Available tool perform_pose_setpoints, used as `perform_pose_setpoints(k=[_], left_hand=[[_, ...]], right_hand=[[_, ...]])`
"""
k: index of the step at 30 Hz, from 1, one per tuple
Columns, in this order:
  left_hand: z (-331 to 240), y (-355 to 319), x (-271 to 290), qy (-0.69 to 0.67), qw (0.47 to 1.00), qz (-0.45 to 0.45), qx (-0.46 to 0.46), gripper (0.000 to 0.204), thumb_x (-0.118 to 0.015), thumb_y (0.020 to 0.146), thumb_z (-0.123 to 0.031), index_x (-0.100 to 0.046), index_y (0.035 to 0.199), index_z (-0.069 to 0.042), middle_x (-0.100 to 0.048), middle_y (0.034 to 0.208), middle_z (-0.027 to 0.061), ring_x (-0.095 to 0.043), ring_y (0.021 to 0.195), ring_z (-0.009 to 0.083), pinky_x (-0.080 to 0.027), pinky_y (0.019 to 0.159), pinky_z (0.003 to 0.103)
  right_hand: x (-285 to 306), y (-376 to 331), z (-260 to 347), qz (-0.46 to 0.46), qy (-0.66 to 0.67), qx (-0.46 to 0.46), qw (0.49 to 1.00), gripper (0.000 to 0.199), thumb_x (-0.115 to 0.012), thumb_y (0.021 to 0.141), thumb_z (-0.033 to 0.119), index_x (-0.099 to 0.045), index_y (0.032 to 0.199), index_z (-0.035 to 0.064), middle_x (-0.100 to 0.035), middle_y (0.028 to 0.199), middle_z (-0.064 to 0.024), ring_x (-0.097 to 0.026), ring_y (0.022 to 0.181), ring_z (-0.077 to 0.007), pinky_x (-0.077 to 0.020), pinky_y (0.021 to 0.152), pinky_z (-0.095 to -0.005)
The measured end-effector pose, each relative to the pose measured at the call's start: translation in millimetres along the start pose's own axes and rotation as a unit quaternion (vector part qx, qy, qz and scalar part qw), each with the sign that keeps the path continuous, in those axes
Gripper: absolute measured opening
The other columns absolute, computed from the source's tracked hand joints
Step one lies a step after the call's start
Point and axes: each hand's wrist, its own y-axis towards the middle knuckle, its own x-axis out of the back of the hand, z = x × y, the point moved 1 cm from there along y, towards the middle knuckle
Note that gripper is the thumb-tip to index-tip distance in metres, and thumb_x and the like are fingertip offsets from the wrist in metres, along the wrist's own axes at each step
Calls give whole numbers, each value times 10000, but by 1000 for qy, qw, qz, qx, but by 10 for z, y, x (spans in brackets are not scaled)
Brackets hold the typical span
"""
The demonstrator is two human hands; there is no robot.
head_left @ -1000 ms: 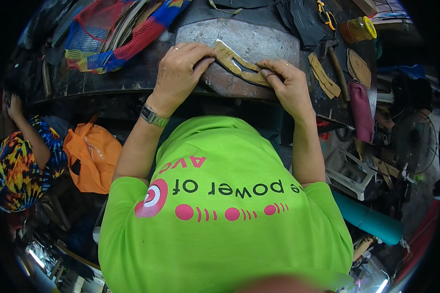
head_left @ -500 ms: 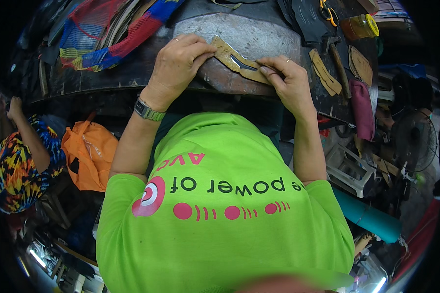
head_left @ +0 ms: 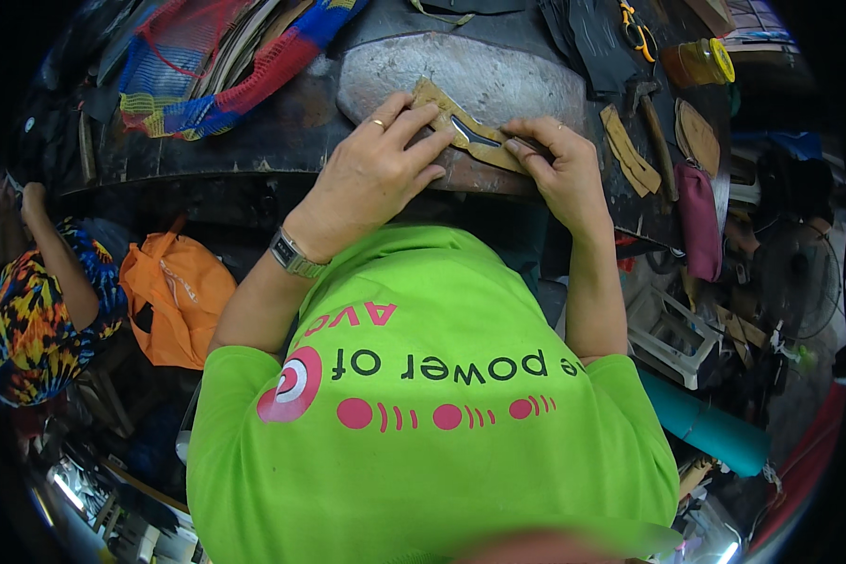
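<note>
A curved tan strip (head_left: 486,150), with a slender cut-out and dark lining showing through, lies across the near edge of a grey stone slab (head_left: 498,68). I cannot tell whether it is leather or card. My left hand (head_left: 371,179), with a ring and a wristwatch (head_left: 294,254), grips its left part, bent fingers pressed over its surface. Between thumb and fingertips, my right hand (head_left: 566,169) pinches the right end, covering its tip.
Right of the slab lie tan cut pieces (head_left: 628,150), a hammer (head_left: 656,141), scissors (head_left: 637,36), a jar (head_left: 697,58) and a maroon pouch (head_left: 698,221). A net bag (head_left: 207,108) sits left. Beyond an orange bag (head_left: 174,296), another person's arm (head_left: 61,254) shows.
My left hand has shifted right and nearer, from pinching the strip's upper left corner to pressing fingers over its left part. My right hand keeps its pinch.
</note>
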Motion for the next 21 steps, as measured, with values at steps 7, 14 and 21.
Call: perform_pose_setpoints(k=[7,14,21], left_hand=[[-25,-28,-7,16,1000,9,10,486,-798,854,-194,-683,1319,-112,-614,1357,135,-541,1309,361,-465,1090,471],[-93,2,53,55,997,46,-2,496,-779,876,-296,-673,1348,-185,-587,1375,137,-528,1303,355,-433,1103,472],[-134,11,65,75,994,83,-2,507,-740,917,-301,-625,1387,-148,-547,1408,185,-512,1331,392,-423,1105,477]], right_hand=[[0,6,3,3,2,-5,1000,196,-731,895,3,-726,1090,-19,-733,986,-159,-736,898,-280,-565,831,-342],[21,3,-41,9,8,-13,1000,216,-740,900,27,-732,1112,-9,-751,975,-168,-747,901,-256,-563,832,-323],[178,-23,-188,44,98,-97,989,221,-714,933,-15,-720,1152,-49,-748,1013,-55,-672,938,-96,-530,861,-242]])
